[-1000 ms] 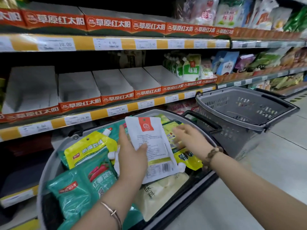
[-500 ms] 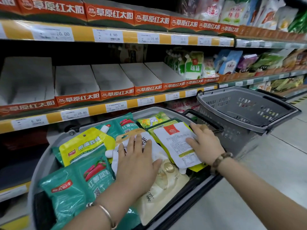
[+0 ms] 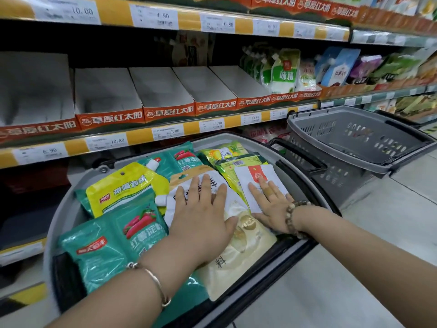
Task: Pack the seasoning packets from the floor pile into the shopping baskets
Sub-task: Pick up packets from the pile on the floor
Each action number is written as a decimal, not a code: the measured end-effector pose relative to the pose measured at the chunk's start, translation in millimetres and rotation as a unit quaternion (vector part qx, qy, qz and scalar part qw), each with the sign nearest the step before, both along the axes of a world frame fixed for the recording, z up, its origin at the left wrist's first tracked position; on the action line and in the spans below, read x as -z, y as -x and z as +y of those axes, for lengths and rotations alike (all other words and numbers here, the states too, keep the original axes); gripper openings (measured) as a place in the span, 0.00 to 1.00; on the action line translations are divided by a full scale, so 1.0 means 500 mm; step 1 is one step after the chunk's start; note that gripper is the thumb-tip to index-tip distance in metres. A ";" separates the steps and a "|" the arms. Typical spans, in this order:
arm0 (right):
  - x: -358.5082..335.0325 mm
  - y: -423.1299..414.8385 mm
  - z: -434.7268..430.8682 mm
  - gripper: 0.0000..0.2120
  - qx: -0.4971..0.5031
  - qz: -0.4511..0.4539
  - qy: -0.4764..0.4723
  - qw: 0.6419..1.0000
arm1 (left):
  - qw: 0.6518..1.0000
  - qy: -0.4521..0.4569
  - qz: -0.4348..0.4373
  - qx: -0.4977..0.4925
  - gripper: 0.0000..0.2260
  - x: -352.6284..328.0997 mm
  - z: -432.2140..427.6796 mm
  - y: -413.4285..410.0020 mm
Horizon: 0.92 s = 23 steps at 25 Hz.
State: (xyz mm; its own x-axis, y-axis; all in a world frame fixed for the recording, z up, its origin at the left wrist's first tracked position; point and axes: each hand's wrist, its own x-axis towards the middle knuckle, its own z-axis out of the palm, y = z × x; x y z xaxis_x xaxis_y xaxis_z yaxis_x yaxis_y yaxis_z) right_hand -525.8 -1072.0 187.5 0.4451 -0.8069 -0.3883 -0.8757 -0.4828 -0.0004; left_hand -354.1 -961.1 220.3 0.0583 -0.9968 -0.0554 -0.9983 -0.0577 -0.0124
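Left hand (image 3: 201, 214) and right hand (image 3: 269, 204), fingers straight, press flat on packets (image 3: 260, 183) filling the near basket (image 3: 68, 221).

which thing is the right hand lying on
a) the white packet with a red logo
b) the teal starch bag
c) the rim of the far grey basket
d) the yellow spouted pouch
A: the right hand lies flat, fingers straight, on the white packet with a red logo.
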 end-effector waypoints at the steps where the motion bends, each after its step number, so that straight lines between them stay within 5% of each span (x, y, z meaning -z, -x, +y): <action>1: -0.002 0.001 -0.003 0.32 0.000 -0.008 -0.003 1.000 | 1.000 0.001 0.003 0.000 0.31 0.001 0.000 0.002; 7: -0.040 -0.008 0.033 0.22 0.099 -0.242 -0.005 0.965 | 0.999 -0.019 0.033 0.023 0.30 -0.030 0.014 -0.009; 12: -0.099 -0.133 0.139 0.23 -0.005 -0.371 0.082 0.925 | 0.982 0.151 0.111 -0.028 0.18 -0.069 0.113 -0.083; 17: -0.131 -0.335 0.271 0.23 -0.136 -0.275 0.149 0.940 | 0.955 0.239 0.131 -0.121 0.17 -0.069 0.266 -0.266; 23: -0.094 -0.581 0.497 0.20 -0.288 -0.268 0.133 0.910 | 0.916 0.224 0.136 -0.303 0.16 0.018 0.566 -0.488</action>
State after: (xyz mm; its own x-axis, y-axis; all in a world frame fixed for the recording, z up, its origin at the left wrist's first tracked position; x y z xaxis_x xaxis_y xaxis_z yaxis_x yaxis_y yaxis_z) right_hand -235.4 -823.4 234.7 0.8915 -0.4141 0.1839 -0.3860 -0.9066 -0.1703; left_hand -109.9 -678.1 211.1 0.6540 -0.7118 0.2563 -0.7433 -0.5415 0.3929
